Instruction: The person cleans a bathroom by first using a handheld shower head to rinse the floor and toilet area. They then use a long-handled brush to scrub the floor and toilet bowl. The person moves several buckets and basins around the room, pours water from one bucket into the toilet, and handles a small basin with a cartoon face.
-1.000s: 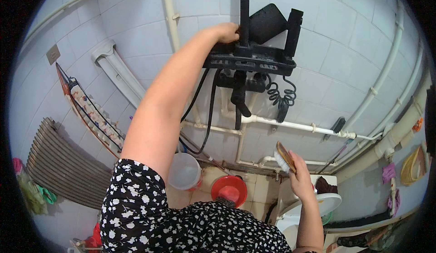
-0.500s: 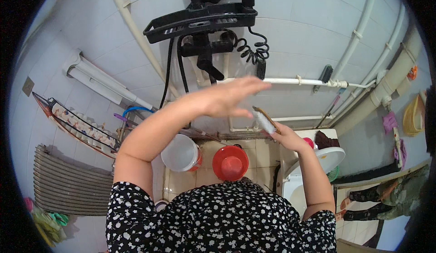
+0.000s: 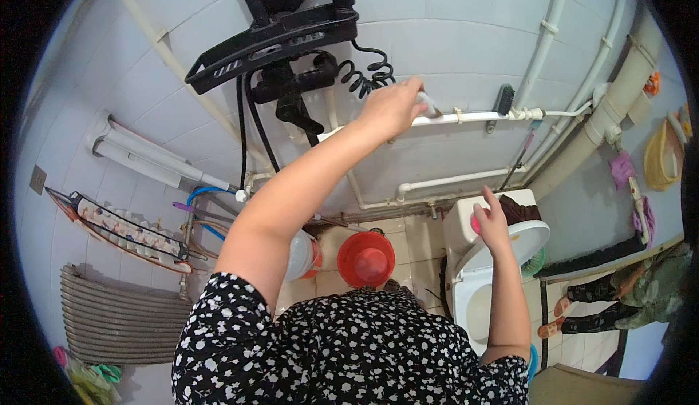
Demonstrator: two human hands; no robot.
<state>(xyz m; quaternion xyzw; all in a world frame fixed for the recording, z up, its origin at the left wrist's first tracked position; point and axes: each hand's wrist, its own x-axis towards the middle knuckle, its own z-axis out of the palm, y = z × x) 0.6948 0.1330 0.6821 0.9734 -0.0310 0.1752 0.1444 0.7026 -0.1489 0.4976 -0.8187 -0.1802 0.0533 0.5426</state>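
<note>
Since the brush changed hands, the left fingers grip it.

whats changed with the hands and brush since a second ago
The left hand has come down from the black shelf and now holds the brush by the white pipe. The right hand has let the brush go and is near the toilet tank. The red basin stayed put.

The brush is white-bristled, the basin red, the shower rack black, and the top black with white flowers.
</note>
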